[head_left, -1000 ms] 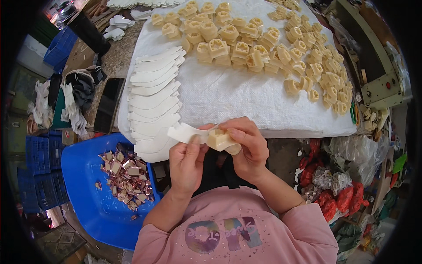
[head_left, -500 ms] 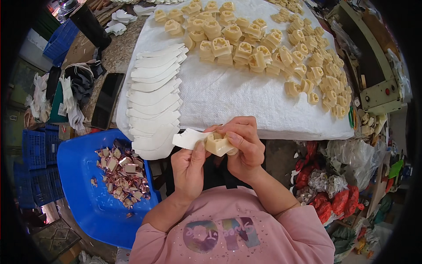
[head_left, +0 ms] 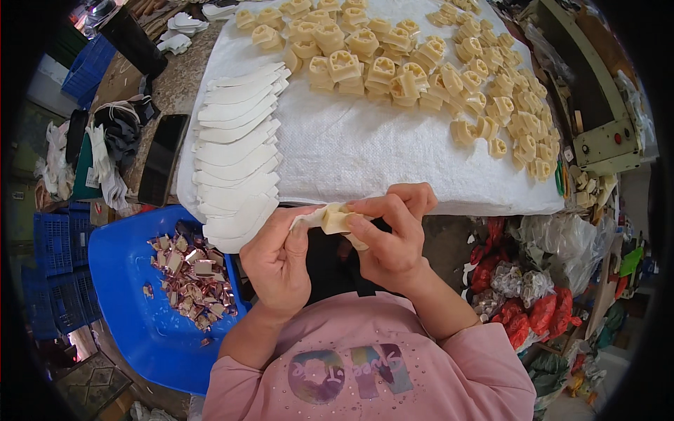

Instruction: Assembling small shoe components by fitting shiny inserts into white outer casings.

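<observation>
In front of a pink shirt [head_left: 435, 358], the left hand [head_left: 274, 265] pinches a white strip [head_left: 309, 215] — it runs to a cream piece [head_left: 335, 220] that the right hand [head_left: 393, 242] grips. Beyond, more strips [head_left: 235, 158] overlap in a column on a white sheet [head_left: 351, 158]; farther back, many cream pieces [head_left: 344, 67] lie heaped.

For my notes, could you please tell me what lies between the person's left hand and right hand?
The head view shows a cream angular piece and a bent white strip between the left hand and right hand.
</observation>
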### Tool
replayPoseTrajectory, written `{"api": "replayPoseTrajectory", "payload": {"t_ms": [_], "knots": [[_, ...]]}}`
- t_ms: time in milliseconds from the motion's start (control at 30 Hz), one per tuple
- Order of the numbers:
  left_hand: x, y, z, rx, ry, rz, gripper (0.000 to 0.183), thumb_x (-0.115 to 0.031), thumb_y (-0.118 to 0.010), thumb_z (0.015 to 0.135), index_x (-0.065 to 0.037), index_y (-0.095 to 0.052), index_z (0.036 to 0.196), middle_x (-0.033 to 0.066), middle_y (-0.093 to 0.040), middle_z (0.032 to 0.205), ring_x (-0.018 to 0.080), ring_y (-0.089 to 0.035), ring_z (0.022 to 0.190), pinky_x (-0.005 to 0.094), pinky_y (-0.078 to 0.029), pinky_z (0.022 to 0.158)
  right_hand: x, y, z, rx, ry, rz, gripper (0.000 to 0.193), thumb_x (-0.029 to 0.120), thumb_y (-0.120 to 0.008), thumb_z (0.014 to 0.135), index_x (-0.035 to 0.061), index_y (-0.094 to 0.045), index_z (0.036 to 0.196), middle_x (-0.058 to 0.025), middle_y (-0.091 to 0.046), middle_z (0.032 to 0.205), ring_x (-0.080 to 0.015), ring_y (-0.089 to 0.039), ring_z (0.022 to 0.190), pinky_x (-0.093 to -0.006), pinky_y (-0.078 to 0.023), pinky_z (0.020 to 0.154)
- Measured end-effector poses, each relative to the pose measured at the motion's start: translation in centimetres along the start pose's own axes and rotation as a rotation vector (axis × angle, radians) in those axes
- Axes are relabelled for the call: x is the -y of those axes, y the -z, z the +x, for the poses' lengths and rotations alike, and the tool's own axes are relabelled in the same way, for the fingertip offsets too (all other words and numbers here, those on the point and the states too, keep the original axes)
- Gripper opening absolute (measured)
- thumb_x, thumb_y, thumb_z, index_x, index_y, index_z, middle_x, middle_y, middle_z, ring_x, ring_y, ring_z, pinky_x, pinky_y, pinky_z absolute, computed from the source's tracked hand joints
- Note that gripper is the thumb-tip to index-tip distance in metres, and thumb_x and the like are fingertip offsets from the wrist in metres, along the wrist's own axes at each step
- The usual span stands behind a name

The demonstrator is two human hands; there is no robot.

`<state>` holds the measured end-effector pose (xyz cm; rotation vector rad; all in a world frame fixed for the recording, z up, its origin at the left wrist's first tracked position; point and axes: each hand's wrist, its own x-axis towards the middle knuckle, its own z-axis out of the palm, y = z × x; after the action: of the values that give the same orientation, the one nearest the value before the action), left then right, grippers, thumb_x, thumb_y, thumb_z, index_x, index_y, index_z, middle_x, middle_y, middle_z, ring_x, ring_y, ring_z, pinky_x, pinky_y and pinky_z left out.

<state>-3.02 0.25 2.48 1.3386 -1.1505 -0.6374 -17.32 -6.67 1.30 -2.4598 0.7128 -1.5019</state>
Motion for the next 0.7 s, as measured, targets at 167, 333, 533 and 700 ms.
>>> {"api": "replayPoseTrajectory", "payload": {"t_ms": [167,333,533,700], "knots": [[0.2,-0.3,-0.6,0.027,0.089,0.096,0.017,-0.006,-0.051,0.091,0.005,-0.063,0.095,0.0081,-0.059,0.072,0.0106,-0.048,0.06,0.0246,-0.039,0.054,0.9,1.1,0.7,0.362,-0.096,-0.146,0.028,0.002,-0.063,0.056,0.0128,-0.057,0.081,-0.0014,-0.046,0.077,-0.0212,-0.045,0.077,-0.0426,-0.024,0.072],[0.9,-0.8,-0.9,0.076,0.018,0.167,0.018,-0.005,-0.051,0.089,0.006,-0.062,0.099,0.0105,-0.059,0.076,0.0162,-0.052,0.062,0.0275,-0.042,0.057,0.3,1.0,0.3,0.411,-0.075,-0.106,0.025,0.002,-0.062,0.056,0.0105,-0.054,0.078,-0.0031,-0.044,0.077,-0.0228,-0.044,0.077,-0.0427,-0.024,0.072],[1.1,-1.5,-1.3,0.095,-0.161,0.261,0.025,0.002,-0.051,0.086,0.006,-0.058,0.109,0.0152,-0.059,0.091,0.0222,-0.056,0.075,0.0303,-0.046,0.067,-0.9,0.2,-0.6,0.303,-0.114,-0.011,0.026,-0.001,-0.062,0.057,0.0094,-0.055,0.079,-0.003,-0.045,0.078,-0.0222,-0.044,0.078,-0.0418,-0.025,0.074],[2.1,-0.7,-0.8,0.093,-0.032,-0.043,0.024,-0.001,-0.062,0.083,0.001,-0.063,0.107,0.0109,-0.06,0.092,0.0186,-0.056,0.078,0.0269,-0.046,0.071,-1.3,0.0,-1.0,0.158,-0.14,0.242,0.03,-0.004,-0.065,0.064,0.0088,-0.057,0.09,-0.0024,-0.049,0.078,-0.0208,-0.045,0.076,-0.039,-0.026,0.076]]}}
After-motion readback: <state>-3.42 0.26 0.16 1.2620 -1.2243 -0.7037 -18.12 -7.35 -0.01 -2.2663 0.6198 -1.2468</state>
